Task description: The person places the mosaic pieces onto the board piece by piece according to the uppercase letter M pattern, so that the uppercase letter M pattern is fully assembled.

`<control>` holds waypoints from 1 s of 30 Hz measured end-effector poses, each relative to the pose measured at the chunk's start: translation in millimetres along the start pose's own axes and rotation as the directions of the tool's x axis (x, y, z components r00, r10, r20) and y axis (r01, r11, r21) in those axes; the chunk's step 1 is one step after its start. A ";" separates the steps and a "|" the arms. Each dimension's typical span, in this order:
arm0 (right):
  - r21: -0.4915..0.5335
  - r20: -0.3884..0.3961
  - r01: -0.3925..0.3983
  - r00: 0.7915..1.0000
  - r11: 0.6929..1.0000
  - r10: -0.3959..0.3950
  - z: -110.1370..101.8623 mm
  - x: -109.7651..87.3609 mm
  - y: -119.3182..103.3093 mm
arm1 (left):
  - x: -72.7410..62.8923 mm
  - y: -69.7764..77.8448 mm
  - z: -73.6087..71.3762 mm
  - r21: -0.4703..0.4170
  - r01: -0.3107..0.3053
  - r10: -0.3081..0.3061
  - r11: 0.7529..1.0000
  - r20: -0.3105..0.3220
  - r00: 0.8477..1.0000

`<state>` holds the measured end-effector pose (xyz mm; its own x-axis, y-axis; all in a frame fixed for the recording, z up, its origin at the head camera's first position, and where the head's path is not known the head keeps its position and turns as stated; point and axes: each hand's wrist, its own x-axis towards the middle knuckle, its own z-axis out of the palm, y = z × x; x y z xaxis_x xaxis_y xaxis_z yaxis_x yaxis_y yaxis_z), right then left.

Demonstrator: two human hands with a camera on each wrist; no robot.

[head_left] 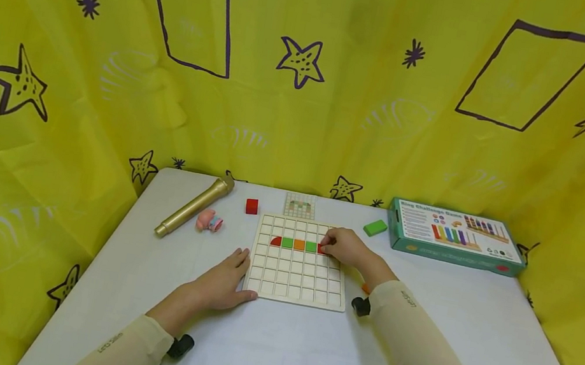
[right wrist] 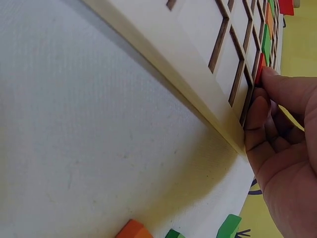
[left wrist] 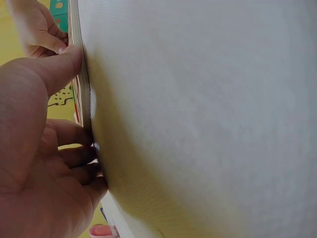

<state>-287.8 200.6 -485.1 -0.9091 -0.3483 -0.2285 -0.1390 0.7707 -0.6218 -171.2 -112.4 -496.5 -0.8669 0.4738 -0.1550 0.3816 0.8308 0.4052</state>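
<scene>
Pinched between thumb and fingers of the right hand [head_left: 345, 247] is a red block [head_left: 321, 248], at the right end of a row on the wooden board [head_left: 298, 301]; whether it sits fully down cannot be told; the left hand [head_left: 223, 284] spreads its thumb from its fingers, resting against the board's near left corner; a rounded red block [head_left: 276, 242], then green, orange and green ones, already fill the row, so the work seems partway along; most squares are bare, and a red cube [head_left: 251, 207] and a green brick [head_left: 375, 228] lie off the board, perhaps left to place; the right wrist view shows a dark green block [right wrist: 174, 233] that cannot be made out from the head; the left wrist view shows fingertips [left wrist: 101, 186] at the board's edge.
</scene>
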 end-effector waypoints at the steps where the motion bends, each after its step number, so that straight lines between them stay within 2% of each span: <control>1: -0.002 -0.003 0.002 1.000 1.000 -0.002 -0.2 0.0 -0.5 | 0.1 0.1 -0.5 -0.001 0.000 0.000 1.000 -0.003 1.000; 6: 0.009 -0.020 -0.001 1.000 1.000 0.001 0.3 -1.1 -0.5 | 0.9 -0.5 -0.9 0.003 0.001 -0.001 1.000 0.000 1.000; 12: 0.074 -0.022 -0.017 1.000 0.997 0.018 0.7 -3.9 1.1 | 0.1 -0.7 0.1 -0.010 -0.008 0.008 1.000 0.000 1.000; 18: 0.117 -0.006 -0.020 1.000 0.993 0.020 -8.1 -11.7 3.9 | -0.9 0.0 0.6 -0.010 -0.015 0.015 1.000 -0.003 1.000; 21: 0.118 -0.015 -0.021 1.000 0.993 0.023 -14.2 -17.1 9.2 | -0.9 0.4 0.7 -0.005 -0.014 0.014 1.000 -0.005 1.000; 30: 0.033 -0.024 -0.002 1.000 0.999 0.003 -31.0 -33.2 31.4 | 0.6 -1.0 1.9 -0.001 -0.014 0.014 1.000 -0.007 1.000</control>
<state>-274.2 252.9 -473.9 -0.9185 -0.3336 -0.2123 -0.1243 0.7533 -0.6458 -171.4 -112.3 -498.7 -0.8637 0.4834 -0.1427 0.3935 0.8237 0.4083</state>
